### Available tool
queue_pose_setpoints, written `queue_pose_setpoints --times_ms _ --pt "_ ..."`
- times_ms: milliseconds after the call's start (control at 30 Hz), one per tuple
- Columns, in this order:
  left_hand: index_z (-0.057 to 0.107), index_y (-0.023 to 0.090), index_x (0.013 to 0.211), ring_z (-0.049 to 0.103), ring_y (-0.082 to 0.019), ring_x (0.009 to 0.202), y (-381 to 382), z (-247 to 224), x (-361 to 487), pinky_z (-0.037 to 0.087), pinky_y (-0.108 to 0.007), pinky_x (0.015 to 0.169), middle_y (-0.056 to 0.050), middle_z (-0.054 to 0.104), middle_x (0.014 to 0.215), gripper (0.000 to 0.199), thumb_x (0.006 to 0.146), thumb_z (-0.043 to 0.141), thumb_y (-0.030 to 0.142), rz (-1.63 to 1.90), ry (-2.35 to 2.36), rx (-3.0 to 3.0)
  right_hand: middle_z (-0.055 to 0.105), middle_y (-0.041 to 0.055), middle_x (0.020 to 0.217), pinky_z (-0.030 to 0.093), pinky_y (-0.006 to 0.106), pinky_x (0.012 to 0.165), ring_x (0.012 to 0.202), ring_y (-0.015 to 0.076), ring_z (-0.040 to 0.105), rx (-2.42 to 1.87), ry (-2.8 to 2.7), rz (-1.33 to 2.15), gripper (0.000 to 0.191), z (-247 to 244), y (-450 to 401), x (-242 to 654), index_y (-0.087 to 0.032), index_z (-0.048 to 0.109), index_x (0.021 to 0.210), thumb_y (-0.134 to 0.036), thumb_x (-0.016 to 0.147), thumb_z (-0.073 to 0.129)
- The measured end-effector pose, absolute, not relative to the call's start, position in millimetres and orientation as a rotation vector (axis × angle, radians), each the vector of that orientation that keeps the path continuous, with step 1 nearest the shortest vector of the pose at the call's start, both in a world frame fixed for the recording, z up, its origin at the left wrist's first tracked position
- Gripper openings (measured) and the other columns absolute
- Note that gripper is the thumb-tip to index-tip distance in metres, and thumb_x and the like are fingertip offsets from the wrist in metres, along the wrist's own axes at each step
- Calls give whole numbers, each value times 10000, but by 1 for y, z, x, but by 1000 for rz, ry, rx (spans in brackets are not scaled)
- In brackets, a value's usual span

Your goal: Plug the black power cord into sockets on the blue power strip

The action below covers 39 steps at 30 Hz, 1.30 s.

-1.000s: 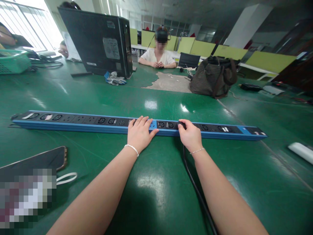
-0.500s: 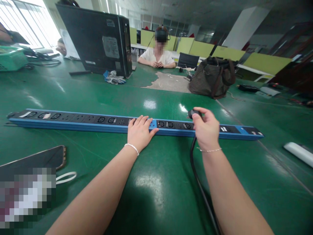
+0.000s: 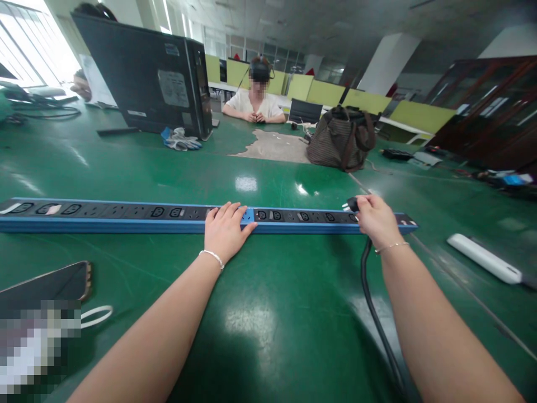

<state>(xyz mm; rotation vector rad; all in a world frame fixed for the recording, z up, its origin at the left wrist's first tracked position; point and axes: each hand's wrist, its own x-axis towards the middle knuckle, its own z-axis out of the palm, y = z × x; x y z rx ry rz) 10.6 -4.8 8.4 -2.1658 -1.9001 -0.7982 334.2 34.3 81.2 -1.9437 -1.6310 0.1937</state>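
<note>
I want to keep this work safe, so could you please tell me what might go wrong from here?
The right grip holds the plug with its prongs bare; if dropped, they might bend.

The cord runs near the right forearm, so it could snag and tug the plug.

The left grip rests on the power strip, with no clamp in view; a push might slide the strip.

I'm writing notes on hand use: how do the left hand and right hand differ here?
The left hand lies palm-down on the blue power strip, while the right hand grips an unplugged black plug. The left hand's fingers are extended; the right hand's are curled. Both are bare, and each wrist wears a bracelet.
</note>
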Motion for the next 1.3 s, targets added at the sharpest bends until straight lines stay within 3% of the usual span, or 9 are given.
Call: queue_pose_setpoints --times_ms 133,300,567,767,1300 --pt "546 257 1225 424 -256 1265 -5 9 10 259 -446 1040 -64 546 1321 495 860 383 551 -788 -1898 -2176 652 95 803 441 292 687 748 208 595 -2157 -1755 44 349 79 46 354 -153 611 939 -417 857 398" --pt "547 261 1223 426 -252 1263 -4 8 10 260 -441 1037 -61 547 1321 490 863 383 549 -776 -1891 -2170 669 150 901 428 296 719 844 245 618 -2343 -1798 -26 378 69 52 364 -130 594 1009 -404 883 367" --pt "553 238 1218 437 -257 1253 -4 8 10 262 -436 1034 -71 555 1309 499 860 389 546 -792 -1883 -2163 667 131 999 426 311 751 890 247 626 -2316 -1932 -4 379 65 52 361 -177 539 1141 -354 916 291" --pt "558 230 1208 443 -256 1247 -4 9 10 267 -436 1032 -71 559 1304 498 859 396 545 -788 -1879 -2164 672 157 898 440 379 733 819 281 644 -2479 -1996 -89 430 64 47 343 -174 511 1175 -383 928 228" --pt "552 246 1211 437 -250 1252 -4 9 11 258 -433 1034 -72 559 1304 491 863 380 546 -800 -1884 -2165 672 163 863 458 385 704 802 291 655 -2489 -1994 -268 460 60 38 337 -181 484 1198 -383 934 167"
